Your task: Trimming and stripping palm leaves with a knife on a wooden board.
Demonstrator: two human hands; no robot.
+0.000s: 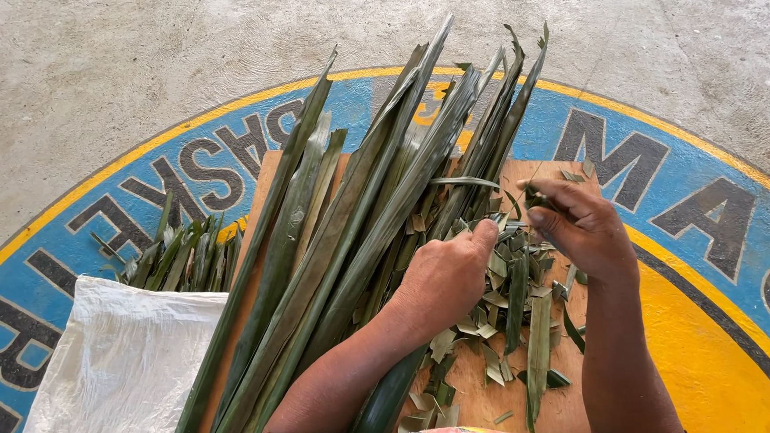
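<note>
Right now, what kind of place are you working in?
Probably an outdoor court or yard: bare concrete floor with a big painted emblem, where long green leaves lie on a wooden board.
</note>
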